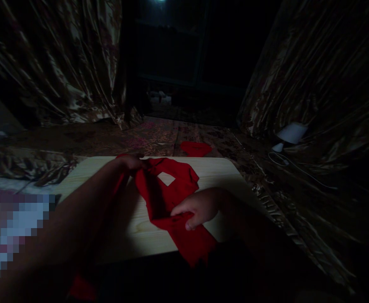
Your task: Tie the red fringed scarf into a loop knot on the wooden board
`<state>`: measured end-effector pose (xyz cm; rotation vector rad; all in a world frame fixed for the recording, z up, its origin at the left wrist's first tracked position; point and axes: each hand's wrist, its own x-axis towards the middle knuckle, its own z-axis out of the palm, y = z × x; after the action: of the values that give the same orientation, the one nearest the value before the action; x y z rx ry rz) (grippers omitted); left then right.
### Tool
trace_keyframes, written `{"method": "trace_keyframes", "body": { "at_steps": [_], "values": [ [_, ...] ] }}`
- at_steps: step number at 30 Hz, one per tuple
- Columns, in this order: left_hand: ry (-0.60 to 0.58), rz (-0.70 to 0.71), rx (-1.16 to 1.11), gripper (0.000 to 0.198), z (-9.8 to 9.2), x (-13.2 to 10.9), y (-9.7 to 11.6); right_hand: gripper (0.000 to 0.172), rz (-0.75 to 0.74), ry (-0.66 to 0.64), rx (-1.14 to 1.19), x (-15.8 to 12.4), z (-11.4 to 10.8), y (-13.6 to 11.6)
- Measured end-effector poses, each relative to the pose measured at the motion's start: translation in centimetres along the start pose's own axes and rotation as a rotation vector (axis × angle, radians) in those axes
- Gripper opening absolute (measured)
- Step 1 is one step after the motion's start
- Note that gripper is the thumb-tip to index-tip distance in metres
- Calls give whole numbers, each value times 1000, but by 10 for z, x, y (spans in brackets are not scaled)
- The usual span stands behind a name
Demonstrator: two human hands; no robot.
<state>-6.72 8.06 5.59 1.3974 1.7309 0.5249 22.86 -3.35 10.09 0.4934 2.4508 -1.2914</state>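
A red cloth garment [168,191] lies crumpled on a pale wooden board [222,172], and one end of it hangs over the board's near edge. My right hand [200,208] pinches a fold of the red cloth near the front of the board, fingers closed on it. My left hand [130,162] reaches to the far side of the board and grips the cloth's upper edge there. The scene is very dark, so the left fingers are hard to make out.
A second small red cloth piece [196,148] lies beyond the board on a patterned dark covering [159,136]. Shiny patterned curtains [52,63] hang left and right. A white lamp-like object [290,135] with a cable sits at the right.
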Motion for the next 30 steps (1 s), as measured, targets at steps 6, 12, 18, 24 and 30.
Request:
{"method": "trace_keyframes", "body": {
  "at_steps": [6, 12, 18, 24, 30],
  "values": [
    [-7, 11, 390, 115, 5, -9, 9, 47, -3, -70, 68, -13, 0, -3],
    [82, 400, 816, 104, 34, -4, 17, 31, 222, 447, 27, 7, -9, 28],
    [135, 381, 899, 75, 59, -4, 17, 46, 602, 942, -667, 50, -28, 58],
    [209, 320, 885, 59, 61, -3, 17, 32, 852, 1155, -694, 60, -53, 63],
    [233, 308, 878, 54, 64, 2, 13, 33, 727, 1067, -799, 64, -74, 89]
  ]
}}
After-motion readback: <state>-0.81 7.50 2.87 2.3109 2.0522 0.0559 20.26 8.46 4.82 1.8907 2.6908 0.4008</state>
